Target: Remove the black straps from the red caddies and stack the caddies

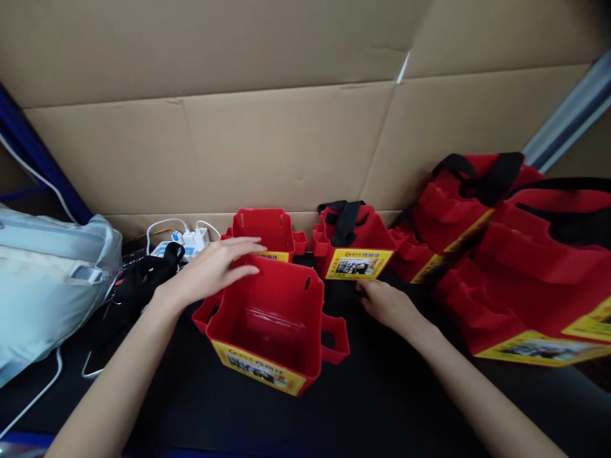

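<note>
My left hand [217,267] is open, its fingers stretched out over the back rim of a red plastic tool box [267,305]. This box stands in front of me with a yellow label, side loops and slots in its back wall; it has no strap. My right hand [386,305] is closed, knuckles up, just below the yellow-labelled front of another red tool box [358,235] with a black strap. Whether it touches that box or holds something small is hidden. Behind my left hand stands a third red box [262,229], also without a strap.
Several red boxes with black straps [534,254] are piled at the right. On the left lie a pale blue bag [52,273], black straps [143,280] and a white power strip with plugs [191,238]. A cardboard wall [286,146] closes off the back of the black tabletop [363,407].
</note>
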`<state>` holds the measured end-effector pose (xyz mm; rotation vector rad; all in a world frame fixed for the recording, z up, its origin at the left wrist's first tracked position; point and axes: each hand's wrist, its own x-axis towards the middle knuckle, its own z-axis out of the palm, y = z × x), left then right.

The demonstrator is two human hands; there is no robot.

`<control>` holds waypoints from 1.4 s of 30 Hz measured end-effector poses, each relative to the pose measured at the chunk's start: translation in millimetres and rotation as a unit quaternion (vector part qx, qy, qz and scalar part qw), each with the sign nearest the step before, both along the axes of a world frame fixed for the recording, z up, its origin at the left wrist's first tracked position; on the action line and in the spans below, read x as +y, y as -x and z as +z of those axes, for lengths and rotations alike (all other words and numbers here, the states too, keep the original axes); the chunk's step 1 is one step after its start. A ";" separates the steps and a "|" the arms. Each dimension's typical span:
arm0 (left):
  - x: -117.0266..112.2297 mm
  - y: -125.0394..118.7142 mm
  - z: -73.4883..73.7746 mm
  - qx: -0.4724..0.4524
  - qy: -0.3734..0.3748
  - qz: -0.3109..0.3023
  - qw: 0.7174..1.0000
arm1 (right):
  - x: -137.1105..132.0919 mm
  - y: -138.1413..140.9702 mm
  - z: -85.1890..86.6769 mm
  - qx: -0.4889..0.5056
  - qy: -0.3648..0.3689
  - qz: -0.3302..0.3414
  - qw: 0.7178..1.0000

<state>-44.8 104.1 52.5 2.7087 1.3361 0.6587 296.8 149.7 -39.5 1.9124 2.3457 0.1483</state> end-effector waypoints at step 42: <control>8.4 -23.1 -7.1 0.059 -0.213 0.006 0.975 | -42.1 -25.5 -43.0 0.132 -0.053 -0.020 0.990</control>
